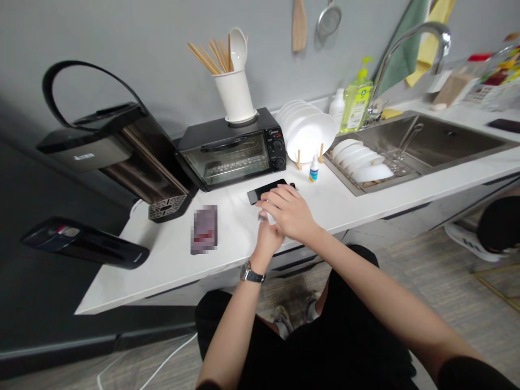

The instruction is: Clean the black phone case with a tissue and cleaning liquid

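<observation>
My left hand, with a watch at its wrist, is raised before the counter's front edge, partly covered by my right hand. The fingers of my right hand bend over the left one and close together. Between the hands shows a bit of something white with a small grey, shiny piece; its kind is hidden. Just beyond my fingers a flat black rectangular thing with a grey end lies on the counter. A small white bottle with a blue label stands upright behind and right of my hands.
On the white counter stand a black drinks machine, a toaster oven bearing a utensil holder, and racked plates. A dark flask and a blurred-out flat item are left; a sink is right.
</observation>
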Available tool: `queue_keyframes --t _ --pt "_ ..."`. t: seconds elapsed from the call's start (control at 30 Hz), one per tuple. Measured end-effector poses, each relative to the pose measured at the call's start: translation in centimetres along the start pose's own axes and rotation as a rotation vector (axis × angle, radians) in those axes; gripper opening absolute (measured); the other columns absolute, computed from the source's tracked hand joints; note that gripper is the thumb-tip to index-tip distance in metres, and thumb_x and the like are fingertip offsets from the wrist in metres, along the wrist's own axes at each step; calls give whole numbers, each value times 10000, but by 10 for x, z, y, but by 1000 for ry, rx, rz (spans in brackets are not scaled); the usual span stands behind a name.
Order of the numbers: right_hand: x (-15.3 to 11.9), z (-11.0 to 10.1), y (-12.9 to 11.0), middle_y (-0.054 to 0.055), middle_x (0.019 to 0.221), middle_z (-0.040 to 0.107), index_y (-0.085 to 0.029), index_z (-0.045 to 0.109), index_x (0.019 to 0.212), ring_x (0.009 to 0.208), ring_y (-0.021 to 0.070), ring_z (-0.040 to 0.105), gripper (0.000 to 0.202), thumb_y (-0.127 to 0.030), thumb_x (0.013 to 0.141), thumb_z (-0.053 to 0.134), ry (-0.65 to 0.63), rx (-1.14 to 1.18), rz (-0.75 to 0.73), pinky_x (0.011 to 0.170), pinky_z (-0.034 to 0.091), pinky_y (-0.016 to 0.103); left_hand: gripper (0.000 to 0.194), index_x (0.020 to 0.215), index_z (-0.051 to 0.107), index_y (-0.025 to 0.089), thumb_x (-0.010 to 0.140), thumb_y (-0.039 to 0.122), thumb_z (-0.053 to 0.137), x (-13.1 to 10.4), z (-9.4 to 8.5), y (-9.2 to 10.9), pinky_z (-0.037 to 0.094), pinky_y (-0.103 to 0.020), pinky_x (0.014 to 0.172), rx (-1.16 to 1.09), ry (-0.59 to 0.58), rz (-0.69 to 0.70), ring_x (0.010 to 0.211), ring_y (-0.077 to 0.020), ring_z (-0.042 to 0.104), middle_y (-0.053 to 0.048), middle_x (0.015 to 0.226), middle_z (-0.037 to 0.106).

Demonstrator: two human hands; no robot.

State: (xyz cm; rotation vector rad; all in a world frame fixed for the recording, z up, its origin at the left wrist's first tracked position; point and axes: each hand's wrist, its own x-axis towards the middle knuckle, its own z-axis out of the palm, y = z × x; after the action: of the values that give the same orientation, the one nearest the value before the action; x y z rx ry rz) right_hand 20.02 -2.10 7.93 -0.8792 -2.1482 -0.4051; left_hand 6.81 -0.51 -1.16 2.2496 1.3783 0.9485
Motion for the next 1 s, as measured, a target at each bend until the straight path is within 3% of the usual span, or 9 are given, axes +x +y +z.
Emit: queue_keyframes --t 0.1,0.27,0.4,0.5,0.6,0.67,0.73,0.87,1.0 --pt "9 -1 12 68 971 704 -216 711 1131 934 248 539 249 -287 1085 477 -34 -54 38 889 396 404 253 755 703 154 927 150 517 4 -3 3 483 -362 681 93 -59 12 787 -300 728 -145 768 746" --pt "17 -6 21 73 843 686 -184 691 936 844 248 541 384 -298 1107 367 2 -16 208 803 366 390 386 682 669 161 1012 254 490 8 -5 7 446 -326 638 156 -50 -23 681 -256 713 -152 715 745" --pt "11 -4 27 77 864 669 -199 624 903 825 241 575 410 -341 1111 300 85 140 432 733 377 350 370 817 730 146 1046 319 497 6 -6 10 452 -292 658 85 -9 -7 682 -215 700 -119 766 765" --pt "5 3 32 28 759 605 -233 554 873 714 214 543 413 -418 1116 276 151 330 610 682 384 327 355 926 760 156 1064 328 482 5 -8 13 470 -279 704 22 -5 23 734 -202 713 -101 829 783" --pt "0 8 32 -7 675 535 -257 469 795 672 196 512 450 -505 1112 266 235 522 723 660 407 315 372 903 761 152 1067 333 480 4 -9 15 478 -284 715 19 -11 16 740 -210 716 -107 822 781" --pt "-2 8 28 -2 687 543 -257 471 783 681 199 516 459 -510 1109 269 268 532 751 665 420 321 368 901 759 153 1064 330 479 4 -10 15 478 -288 712 16 -8 23 737 -213 712 -108 821 778" --pt "-4 5 20 32 789 608 -240 554 851 755 215 556 422 -453 1109 297 258 448 703 715 441 342 355 910 755 157 1058 320 477 4 -10 14 475 -286 703 2 -9 38 740 -211 707 -100 815 774" --pt "-6 -4 4 107 1108 667 -215 670 1026 1027 263 573 288 -288 1078 396 205 221 436 923 450 412 341 814 716 160 1028 296 487 2 -7 9 457 -287 640 -2 -29 33 697 -216 687 -88 724 736" --pt "1 -8 4 72 1058 698 -240 705 1006 1047 259 550 238 -227 1059 473 57 50 126 1063 372 454 249 811 712 151 963 212 523 1 -5 4 503 -333 691 51 -42 31 775 -267 714 -122 757 745"
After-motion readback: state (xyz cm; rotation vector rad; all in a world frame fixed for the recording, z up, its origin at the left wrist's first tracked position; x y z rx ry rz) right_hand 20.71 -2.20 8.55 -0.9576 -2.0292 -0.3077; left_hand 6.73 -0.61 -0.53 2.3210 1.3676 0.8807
